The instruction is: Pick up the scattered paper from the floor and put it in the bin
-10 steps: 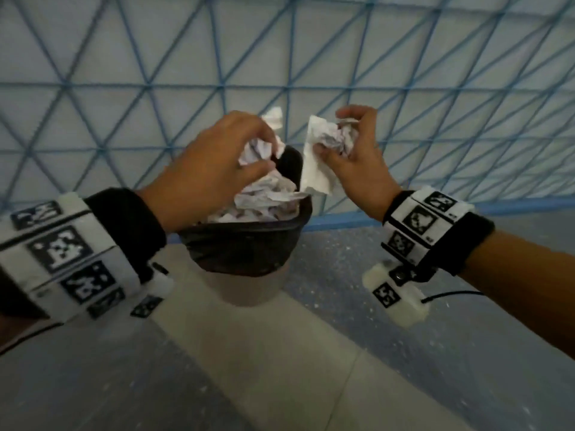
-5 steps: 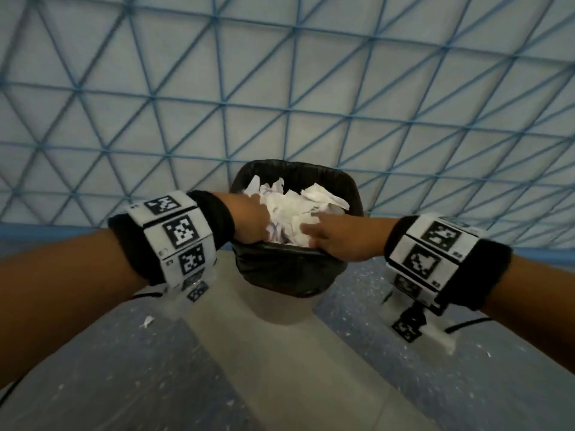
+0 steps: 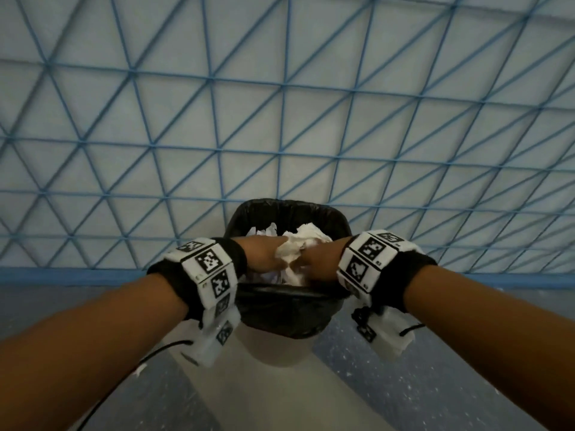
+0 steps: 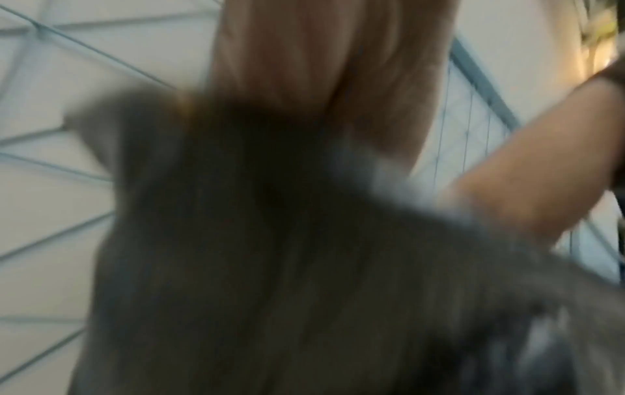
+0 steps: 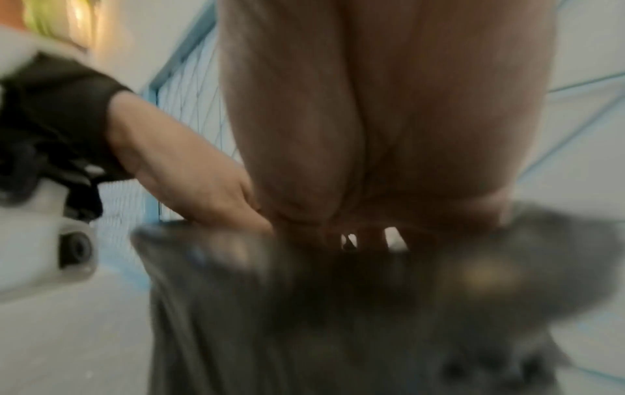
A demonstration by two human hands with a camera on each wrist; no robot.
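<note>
A bin with a black liner (image 3: 289, 205) stands on the floor against the wall, holding several crumpled white papers (image 3: 308, 234). Both hands reach into its mouth from the near side. My left hand (image 3: 264, 256) and right hand (image 3: 320, 262) lie side by side on the paper heap and press on it. Their fingertips are hidden among the paper. In the right wrist view my right hand (image 5: 389, 133) points down with straight fingers into the blurred liner (image 5: 338, 320), white paper showing between them. My left hand (image 5: 203, 187) lies flat beside it. The left wrist view is blurred, with the liner (image 4: 270, 267) covering the fingers.
Right behind the bin rises a pale wall with a blue triangular grid (image 3: 280, 135) and a blue skirting (image 3: 77, 275). The floor is speckled grey with a pale strip (image 3: 280, 393) under the bin. A tiny white scrap (image 3: 140, 368) lies on the floor at the left.
A second ago both hands held crumpled paper above the bin. They have gone down into it and now press the heap, with the view farther back from the bin.
</note>
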